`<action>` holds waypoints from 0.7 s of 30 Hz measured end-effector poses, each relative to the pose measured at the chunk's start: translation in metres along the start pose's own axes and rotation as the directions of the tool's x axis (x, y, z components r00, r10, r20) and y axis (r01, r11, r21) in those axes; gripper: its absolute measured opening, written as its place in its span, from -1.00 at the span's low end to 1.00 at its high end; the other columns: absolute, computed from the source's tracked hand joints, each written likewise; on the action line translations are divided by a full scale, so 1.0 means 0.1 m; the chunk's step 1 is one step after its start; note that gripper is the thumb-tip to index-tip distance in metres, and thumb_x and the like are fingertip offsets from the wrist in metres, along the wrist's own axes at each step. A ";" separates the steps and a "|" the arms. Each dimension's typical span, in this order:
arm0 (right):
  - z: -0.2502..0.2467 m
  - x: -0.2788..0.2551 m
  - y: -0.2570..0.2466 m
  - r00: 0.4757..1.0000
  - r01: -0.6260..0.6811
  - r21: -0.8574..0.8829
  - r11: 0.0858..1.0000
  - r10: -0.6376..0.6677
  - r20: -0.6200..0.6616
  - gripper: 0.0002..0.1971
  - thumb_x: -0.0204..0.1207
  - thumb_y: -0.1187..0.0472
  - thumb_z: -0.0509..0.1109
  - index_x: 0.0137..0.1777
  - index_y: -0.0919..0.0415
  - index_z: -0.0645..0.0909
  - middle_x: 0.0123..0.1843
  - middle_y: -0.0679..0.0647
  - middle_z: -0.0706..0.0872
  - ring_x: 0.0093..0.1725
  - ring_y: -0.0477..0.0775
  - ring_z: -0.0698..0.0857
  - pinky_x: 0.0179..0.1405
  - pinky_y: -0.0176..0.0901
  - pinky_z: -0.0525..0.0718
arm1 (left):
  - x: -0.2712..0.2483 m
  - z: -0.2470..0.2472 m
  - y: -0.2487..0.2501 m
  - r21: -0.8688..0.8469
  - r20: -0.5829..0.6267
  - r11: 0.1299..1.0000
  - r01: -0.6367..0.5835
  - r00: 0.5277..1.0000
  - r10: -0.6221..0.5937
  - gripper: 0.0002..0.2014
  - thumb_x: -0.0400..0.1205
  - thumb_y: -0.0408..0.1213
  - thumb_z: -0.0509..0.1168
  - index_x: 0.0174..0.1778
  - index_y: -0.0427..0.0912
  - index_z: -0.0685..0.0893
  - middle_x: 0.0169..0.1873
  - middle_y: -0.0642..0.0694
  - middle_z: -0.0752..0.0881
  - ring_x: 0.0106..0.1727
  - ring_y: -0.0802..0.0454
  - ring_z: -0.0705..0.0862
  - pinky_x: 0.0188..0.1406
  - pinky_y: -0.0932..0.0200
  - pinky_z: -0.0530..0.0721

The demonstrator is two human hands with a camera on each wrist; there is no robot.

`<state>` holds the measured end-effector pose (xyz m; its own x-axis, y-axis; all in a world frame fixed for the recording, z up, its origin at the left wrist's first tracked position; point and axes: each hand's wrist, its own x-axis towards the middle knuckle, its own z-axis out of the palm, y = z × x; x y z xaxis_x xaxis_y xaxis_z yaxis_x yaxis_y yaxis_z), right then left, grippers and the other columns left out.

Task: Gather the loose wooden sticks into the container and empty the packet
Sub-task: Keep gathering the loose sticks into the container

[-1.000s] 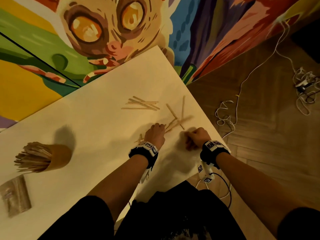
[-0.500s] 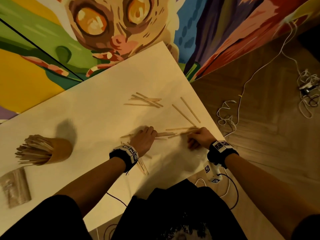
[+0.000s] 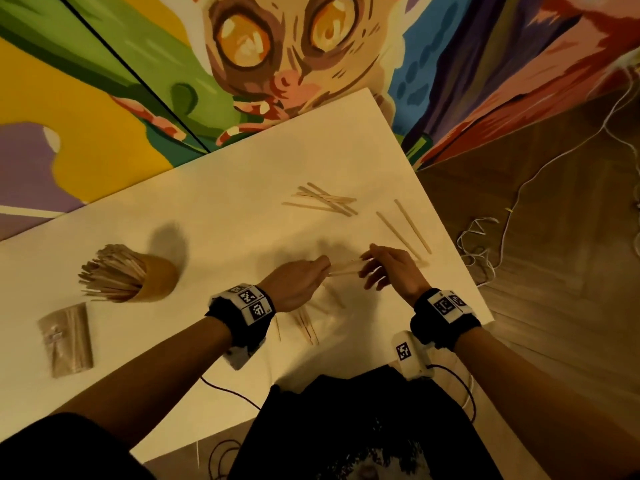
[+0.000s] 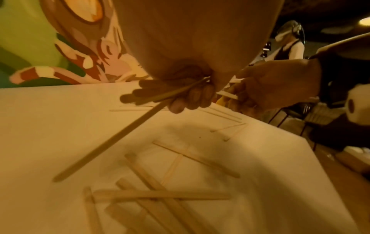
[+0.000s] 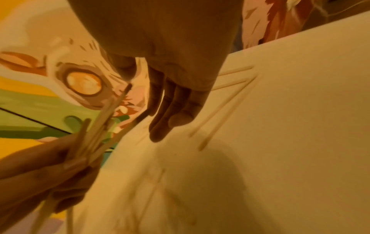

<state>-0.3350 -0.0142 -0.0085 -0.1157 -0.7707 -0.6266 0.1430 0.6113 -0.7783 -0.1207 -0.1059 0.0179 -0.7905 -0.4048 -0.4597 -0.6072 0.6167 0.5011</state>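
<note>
My left hand (image 3: 320,270) grips a small bundle of wooden sticks (image 3: 344,268) just above the white table (image 3: 225,237); the left wrist view shows its fingers (image 4: 190,98) curled round them. My right hand (image 3: 369,271) is by the bundle's free ends, fingers (image 5: 170,117) straight and holding nothing. Loose sticks lie in a far cluster (image 3: 325,200), as a pair (image 3: 405,230) near the right edge, and under my left wrist (image 3: 304,323). The brown container (image 3: 156,282), full of sticks, lies at the left. The packet (image 3: 65,341) lies in front of it.
The table's right edge (image 3: 450,237) drops to a wooden floor with white cables (image 3: 485,244). A painted wall (image 3: 277,64) stands behind the table. A person (image 4: 288,42) is far off in the left wrist view.
Both hands have come up off the table. The sticks they were pushing together on the surface are now bundled in my left hand, and my right hand's fingers have straightened.
</note>
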 end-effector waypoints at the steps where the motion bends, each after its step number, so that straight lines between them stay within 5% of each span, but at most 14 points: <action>1: 0.11 -0.02 -0.05 0.999 0.007 -0.012 1.000 -0.006 0.046 -0.57 0.73 0.02 0.17 0.08 0.42 0.66 -0.20 0.33 0.78 -0.35 0.26 0.72 -0.46 -0.14 0.55 | -0.07 0.01 0.03 -0.035 -0.010 0.999 0.000 1.000 0.000 -0.81 0.80 -0.13 -0.04 0.07 -0.16 0.37 -0.41 0.02 0.45 -0.39 -0.10 0.46 -0.32 -0.03 0.46; 7: 0.78 -0.08 -0.17 0.967 0.176 -0.245 0.954 -0.120 0.227 -0.76 0.70 0.25 0.22 -0.04 0.33 0.70 -0.21 0.19 0.77 -0.36 0.00 0.72 -0.29 -0.06 0.67 | -0.45 0.23 0.05 -0.275 -0.104 0.956 0.103 0.985 -0.136 -0.73 0.74 0.01 0.12 0.26 -0.05 0.41 -0.19 0.00 0.68 -0.37 0.11 0.56 -0.37 0.07 0.50; 11: 1.10 -0.10 -0.32 0.973 0.107 -0.057 0.993 -0.093 0.211 -0.72 0.74 0.11 0.19 0.16 0.32 0.61 -0.10 0.26 0.77 -0.20 0.25 0.77 -0.25 -0.04 0.66 | -0.79 0.27 -0.16 -0.462 -0.278 0.876 0.137 0.916 -0.290 -0.78 0.77 -0.13 0.12 0.09 -0.22 0.53 -0.33 -0.07 0.63 -0.42 0.05 0.49 -0.37 0.16 0.38; 12: 1.14 -0.10 -0.36 0.984 0.062 0.038 0.997 -0.068 0.162 -0.68 0.74 0.09 0.17 0.19 0.35 0.59 -0.09 0.28 0.76 -0.20 0.28 0.76 -0.27 -0.04 0.66 | -0.86 0.27 -0.21 -0.604 -0.287 0.784 0.144 0.879 -0.382 -0.80 0.77 -0.17 0.13 0.03 -0.24 0.54 -0.41 -0.02 0.58 -0.45 0.07 0.46 -0.41 0.19 0.38; 14: 1.28 -0.11 -0.42 0.993 -0.024 0.129 0.991 0.009 0.114 -0.63 0.73 0.06 0.18 0.21 0.39 0.58 -0.09 0.33 0.76 -0.20 0.29 0.75 -0.28 -0.04 0.67 | -1.00 0.23 -0.30 -0.903 -0.229 0.429 0.041 0.798 -0.557 -0.83 0.78 -0.25 0.12 -0.06 -0.23 0.51 -0.53 0.08 0.45 -0.54 0.13 0.35 -0.53 0.25 0.35; 16: 1.47 -0.13 -0.39 0.965 -0.161 0.034 0.986 0.150 0.215 -0.63 0.70 0.07 0.23 0.19 0.42 0.60 -0.09 0.37 0.77 -0.18 0.29 0.76 -0.23 0.00 0.69 | -1.14 0.19 -0.38 -0.986 -0.165 0.089 -0.142 0.745 -0.647 -0.84 0.79 -0.33 0.08 -0.10 -0.22 0.46 -0.57 0.07 0.35 -0.58 0.14 0.27 -0.59 0.28 0.30; 18: 1.72 -0.20 -0.30 0.872 -0.289 -0.177 0.941 0.335 0.357 -0.58 0.68 -0.01 0.25 0.17 0.41 0.61 -0.08 0.39 0.79 -0.18 0.30 0.78 -0.18 0.03 0.71 | -1.27 0.15 -0.48 -0.944 -0.130 -0.130 -0.304 0.702 -0.700 -0.83 0.79 -0.34 0.07 -0.12 -0.21 0.46 -0.54 0.02 0.34 -0.57 0.13 0.28 -0.57 0.28 0.33; 21: 2.06 -0.29 -0.20 0.682 -0.417 -0.361 0.834 0.549 0.483 -0.39 0.67 -0.19 0.14 0.19 0.45 0.56 -0.06 0.46 0.77 -0.21 0.33 0.80 -0.22 0.02 0.78 | -1.44 0.14 -0.62 -0.840 -0.089 -0.284 -0.463 0.634 -0.768 -0.84 0.78 -0.35 0.08 -0.10 -0.18 0.49 -0.50 -0.01 0.33 -0.56 0.13 0.33 -0.56 0.28 0.36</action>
<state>-0.1325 -0.0413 0.0336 0.4742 -0.2766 -0.8358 -0.1870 0.8960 -0.4026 0.0314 -0.0760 0.0425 -0.0419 -0.7905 -0.6110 0.4707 -0.5550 0.6859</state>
